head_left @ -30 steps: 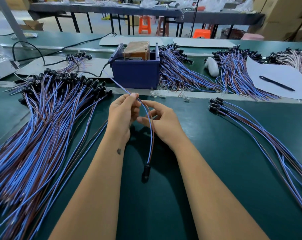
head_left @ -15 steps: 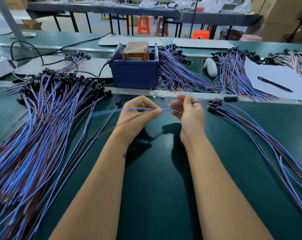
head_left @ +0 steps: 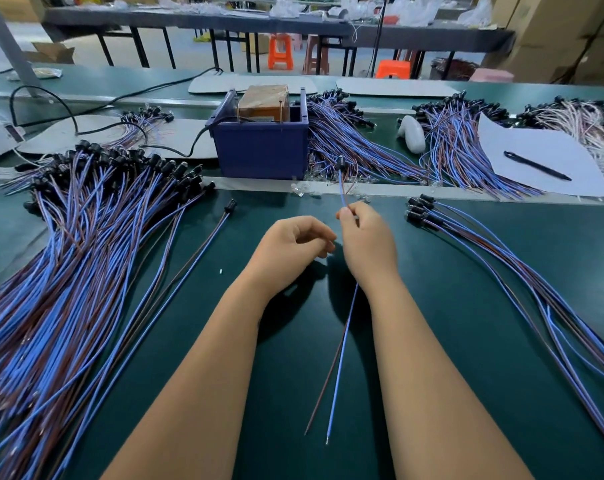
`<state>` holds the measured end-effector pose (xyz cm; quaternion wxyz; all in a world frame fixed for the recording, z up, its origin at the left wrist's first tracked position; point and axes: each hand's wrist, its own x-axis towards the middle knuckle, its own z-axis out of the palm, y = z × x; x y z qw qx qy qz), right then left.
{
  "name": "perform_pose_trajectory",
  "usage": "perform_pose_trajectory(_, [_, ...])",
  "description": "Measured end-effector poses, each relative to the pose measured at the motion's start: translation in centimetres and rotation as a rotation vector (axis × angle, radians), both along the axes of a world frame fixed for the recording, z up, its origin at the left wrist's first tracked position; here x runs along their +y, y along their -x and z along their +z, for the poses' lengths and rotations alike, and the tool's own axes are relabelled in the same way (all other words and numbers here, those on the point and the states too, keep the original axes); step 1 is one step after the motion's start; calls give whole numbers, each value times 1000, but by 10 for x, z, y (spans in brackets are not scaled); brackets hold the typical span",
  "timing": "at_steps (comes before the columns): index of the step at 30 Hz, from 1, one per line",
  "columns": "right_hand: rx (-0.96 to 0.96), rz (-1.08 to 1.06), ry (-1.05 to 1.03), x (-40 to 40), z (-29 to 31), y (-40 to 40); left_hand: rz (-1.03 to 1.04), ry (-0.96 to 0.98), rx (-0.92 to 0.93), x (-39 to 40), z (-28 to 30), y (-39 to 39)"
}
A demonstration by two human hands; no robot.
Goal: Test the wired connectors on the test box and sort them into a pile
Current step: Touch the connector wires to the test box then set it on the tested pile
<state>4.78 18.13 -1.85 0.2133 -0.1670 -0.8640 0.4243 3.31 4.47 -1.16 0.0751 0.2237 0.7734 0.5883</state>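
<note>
Right hand: the right hand (head_left: 366, 242) pinches one wired connector (head_left: 340, 163) by its blue and brown leads, black head up toward the far edge of the green bench (head_left: 467, 341), stripped tips trailing toward the near edge.
Left hand: the left hand (head_left: 293, 244) curls loosely just beside it; whether it touches the leads I cannot tell.
Test box: the blue test box (head_left: 260, 147) stands at the far edge, apart from the held connector.
Piles: a large heap (head_left: 68, 254) fills the left side; a small sorted pile (head_left: 501, 258) fans along the right edge.
Risk: the thin leads may slip from the pinch, or the bare tips may snag a loose lead (head_left: 203, 244) lying alone nearby.
Risk: dropped on the wrong side, a tested piece would likely mix with untested ones.
</note>
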Motion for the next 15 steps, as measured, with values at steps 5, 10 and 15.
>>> perform_pose_trajectory(5, [-9, 6, -111, -3, -4, -8, -53, 150, 78, 3, -3, -2])
perform_pose_trajectory(10, [-93, -17, -380, 17, -3, -18, -39, 140, 46, 4, -2, -2])
perform_pose_trajectory(15, [-153, -107, -620, 73, 7, -34, -37, 158, 49, 4, -5, -3])
